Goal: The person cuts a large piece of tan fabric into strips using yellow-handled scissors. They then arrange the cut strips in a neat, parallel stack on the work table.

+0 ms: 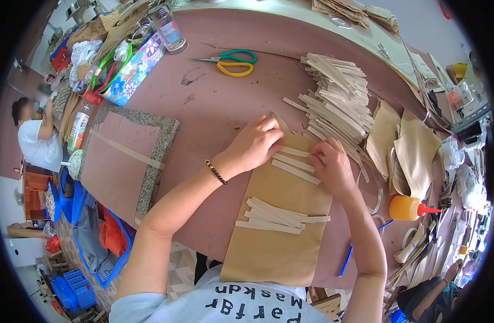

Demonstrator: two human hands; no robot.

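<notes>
A tan leather-like sheet [282,188] lies lengthwise on the table in front of me, its near end against my shirt. Near its far end, my left hand [257,144] has its fingers curled at the left end of a pale flat strip [293,151]. My right hand [333,166] pinches the strip's other end; the fingertips are partly hidden. Just below, two more pale strips [296,170] lie side by side across the sheet. A loose bunch of pale strips [272,216] rests lower down on it.
Beyond my right hand lies a big heap of pale strips [338,97], with tan pieces [411,151] beside it. Scissors [236,63] lie at the back. On the right are a glue bottle [405,208] and blue pen [346,261]; on the left, a stone slab [163,134]. Another person [40,134] sits far left.
</notes>
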